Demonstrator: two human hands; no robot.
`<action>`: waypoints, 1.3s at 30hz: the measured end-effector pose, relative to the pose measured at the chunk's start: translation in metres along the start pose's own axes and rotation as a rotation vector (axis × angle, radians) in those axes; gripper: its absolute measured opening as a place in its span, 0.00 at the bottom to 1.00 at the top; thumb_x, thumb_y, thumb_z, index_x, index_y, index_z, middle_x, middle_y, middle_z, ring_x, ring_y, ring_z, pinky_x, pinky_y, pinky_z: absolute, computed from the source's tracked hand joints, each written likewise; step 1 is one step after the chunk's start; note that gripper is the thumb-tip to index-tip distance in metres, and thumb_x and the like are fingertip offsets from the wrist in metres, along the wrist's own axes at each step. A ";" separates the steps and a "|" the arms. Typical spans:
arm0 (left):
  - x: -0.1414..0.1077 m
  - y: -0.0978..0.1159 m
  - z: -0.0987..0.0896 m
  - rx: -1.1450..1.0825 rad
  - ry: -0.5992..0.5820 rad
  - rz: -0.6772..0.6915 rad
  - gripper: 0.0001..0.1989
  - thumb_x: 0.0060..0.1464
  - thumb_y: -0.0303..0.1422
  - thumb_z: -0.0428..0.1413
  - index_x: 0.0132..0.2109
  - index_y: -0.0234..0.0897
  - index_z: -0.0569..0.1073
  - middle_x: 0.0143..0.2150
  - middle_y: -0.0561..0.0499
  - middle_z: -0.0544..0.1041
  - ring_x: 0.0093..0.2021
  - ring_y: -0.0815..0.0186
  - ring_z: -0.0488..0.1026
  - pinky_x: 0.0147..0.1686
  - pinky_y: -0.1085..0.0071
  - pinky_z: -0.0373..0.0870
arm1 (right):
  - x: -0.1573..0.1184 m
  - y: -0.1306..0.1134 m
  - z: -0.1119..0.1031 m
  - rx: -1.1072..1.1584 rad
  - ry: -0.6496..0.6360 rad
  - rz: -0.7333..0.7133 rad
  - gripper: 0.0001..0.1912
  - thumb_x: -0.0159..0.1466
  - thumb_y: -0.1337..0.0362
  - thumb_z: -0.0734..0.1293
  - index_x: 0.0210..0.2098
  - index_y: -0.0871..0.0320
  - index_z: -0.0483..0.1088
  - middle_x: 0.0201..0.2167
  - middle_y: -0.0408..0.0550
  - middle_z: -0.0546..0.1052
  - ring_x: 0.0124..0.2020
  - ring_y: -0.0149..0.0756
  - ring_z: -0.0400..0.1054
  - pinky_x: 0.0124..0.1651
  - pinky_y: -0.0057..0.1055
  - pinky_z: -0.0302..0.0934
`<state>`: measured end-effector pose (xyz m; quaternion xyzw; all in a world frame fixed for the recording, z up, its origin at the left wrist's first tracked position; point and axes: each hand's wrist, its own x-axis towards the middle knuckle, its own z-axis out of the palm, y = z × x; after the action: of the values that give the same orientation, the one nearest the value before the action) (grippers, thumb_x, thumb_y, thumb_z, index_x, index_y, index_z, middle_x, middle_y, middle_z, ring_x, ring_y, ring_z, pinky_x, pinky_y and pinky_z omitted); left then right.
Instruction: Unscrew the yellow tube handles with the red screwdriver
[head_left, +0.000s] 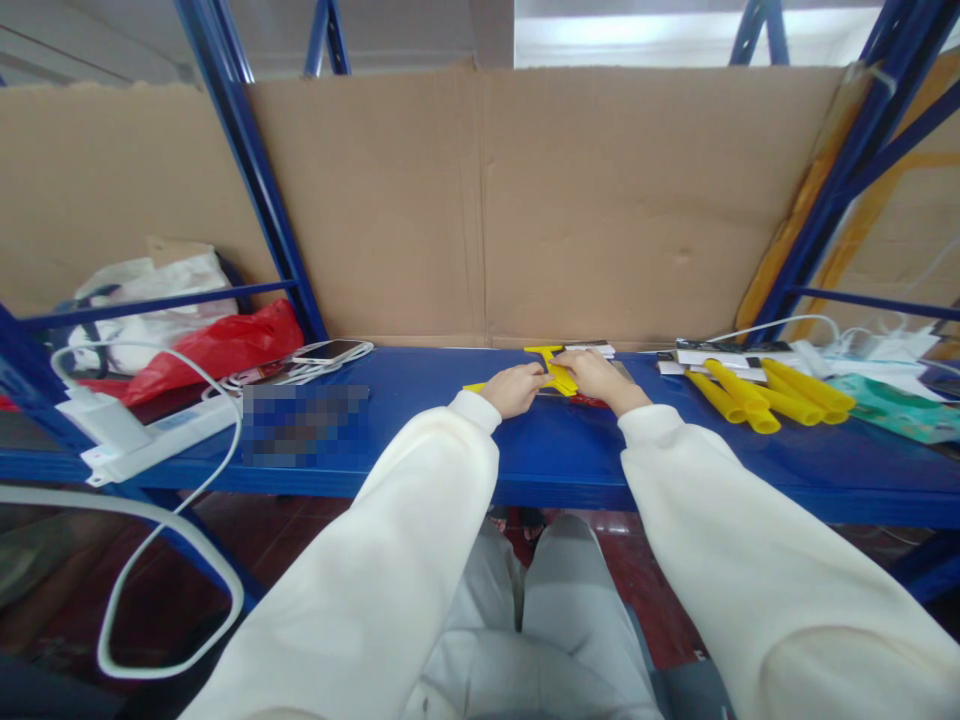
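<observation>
Above the blue shelf top point(435, 440), my two hands meet over a yellow plastic T-shaped piece point(562, 378). My left hand point(516, 390) has its fingers closed at the left side of this piece. A narrow yellow end point(474, 387) pokes out past the left hand; whether it belongs to the same piece is hidden. My right hand point(596, 375) grips the piece from the right, fingers curled over it. Something red point(589, 401) and a flat black-and-white item point(596, 348) show partly beneath and behind the right hand.
Several yellow tubes point(772, 395) lie at the right beside a green packet point(900, 405) and black-and-white boxes point(735, 355). At the left are a white power strip point(161, 435), a phone point(330, 351), cables and a red bag point(217, 350). Cardboard point(600, 200) closes the back.
</observation>
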<state>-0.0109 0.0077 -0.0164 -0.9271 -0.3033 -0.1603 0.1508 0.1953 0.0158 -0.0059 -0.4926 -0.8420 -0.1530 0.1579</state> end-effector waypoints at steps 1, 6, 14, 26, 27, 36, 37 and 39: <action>0.000 0.000 0.000 -0.001 0.000 0.001 0.22 0.63 0.23 0.48 0.60 0.39 0.76 0.53 0.43 0.77 0.52 0.60 0.78 0.55 0.66 0.74 | 0.000 0.001 0.000 0.010 0.004 0.000 0.27 0.66 0.74 0.59 0.61 0.55 0.75 0.56 0.55 0.79 0.59 0.46 0.73 0.62 0.41 0.64; 0.000 0.000 0.000 -0.012 -0.002 0.012 0.22 0.63 0.24 0.49 0.60 0.41 0.76 0.52 0.44 0.77 0.52 0.60 0.78 0.55 0.66 0.74 | 0.000 0.004 -0.001 0.049 0.022 -0.029 0.27 0.63 0.74 0.63 0.60 0.55 0.75 0.56 0.55 0.79 0.60 0.48 0.72 0.62 0.43 0.64; 0.000 0.002 -0.004 -0.028 -0.008 -0.060 0.23 0.64 0.23 0.48 0.61 0.37 0.75 0.55 0.41 0.77 0.54 0.59 0.77 0.57 0.64 0.73 | -0.002 0.002 -0.008 0.012 0.041 0.106 0.20 0.67 0.72 0.60 0.52 0.57 0.79 0.54 0.58 0.80 0.59 0.48 0.73 0.61 0.46 0.63; -0.002 -0.007 -0.009 -0.053 -0.016 -0.227 0.24 0.62 0.24 0.50 0.64 0.36 0.74 0.57 0.41 0.77 0.54 0.57 0.78 0.55 0.64 0.74 | 0.001 0.022 0.005 0.840 0.313 0.939 0.16 0.63 0.73 0.70 0.50 0.64 0.69 0.23 0.44 0.78 0.16 0.25 0.64 0.24 0.21 0.62; -0.002 -0.006 -0.009 -0.057 -0.016 -0.232 0.24 0.62 0.23 0.50 0.64 0.35 0.74 0.57 0.40 0.77 0.54 0.57 0.78 0.56 0.64 0.74 | 0.000 0.020 0.004 0.861 0.303 0.967 0.16 0.62 0.75 0.70 0.50 0.65 0.69 0.21 0.42 0.77 0.14 0.24 0.62 0.22 0.21 0.60; -0.002 -0.009 -0.005 -0.075 0.016 -0.227 0.24 0.62 0.25 0.50 0.63 0.37 0.75 0.56 0.41 0.78 0.52 0.58 0.79 0.56 0.65 0.74 | 0.001 0.027 0.012 0.726 0.182 1.050 0.15 0.60 0.78 0.68 0.47 0.67 0.72 0.19 0.42 0.76 0.13 0.25 0.61 0.19 0.21 0.55; -0.002 -0.009 -0.005 -0.078 0.018 -0.232 0.24 0.62 0.24 0.50 0.63 0.36 0.75 0.56 0.41 0.78 0.53 0.57 0.79 0.56 0.64 0.74 | 0.002 0.030 0.015 0.707 0.164 1.044 0.15 0.60 0.77 0.68 0.47 0.66 0.73 0.19 0.42 0.77 0.14 0.26 0.62 0.18 0.21 0.55; -0.002 -0.008 -0.005 -0.084 0.022 -0.239 0.24 0.62 0.24 0.50 0.63 0.36 0.75 0.56 0.40 0.78 0.53 0.57 0.79 0.56 0.64 0.74 | 0.004 0.034 0.019 0.686 0.142 1.039 0.15 0.60 0.77 0.68 0.47 0.66 0.73 0.19 0.41 0.77 0.14 0.27 0.63 0.18 0.21 0.55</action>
<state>-0.0187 0.0113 -0.0115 -0.8880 -0.4031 -0.1999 0.0947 0.2214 0.0423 -0.0177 -0.7477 -0.4810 0.1903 0.4163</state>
